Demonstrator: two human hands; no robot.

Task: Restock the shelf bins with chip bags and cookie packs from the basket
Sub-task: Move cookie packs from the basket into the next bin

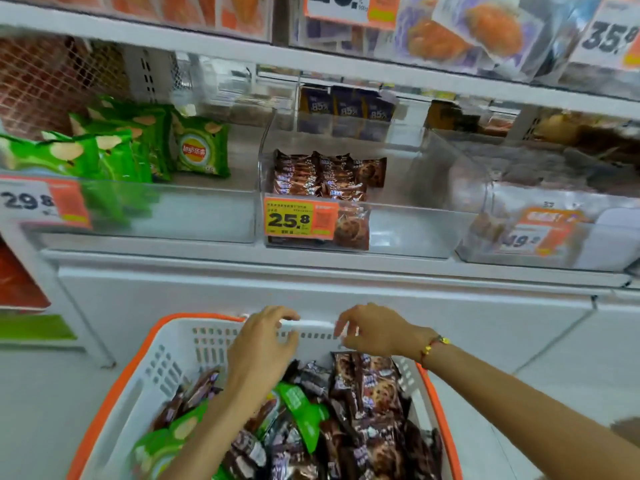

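Both hands' grips, left (pixel 263 344) and right (pixel 374 332), hang loosely curled, empty, over the basket (pixel 166 362); far bins blurred.

"25.8" on middle bin's price tag (pixel 300 219), "85%" on dark boxes (pixel 347 106)

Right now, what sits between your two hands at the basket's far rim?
Head view: only the basket's white far rim spans the gap between the left hand and right hand; no pack is there.
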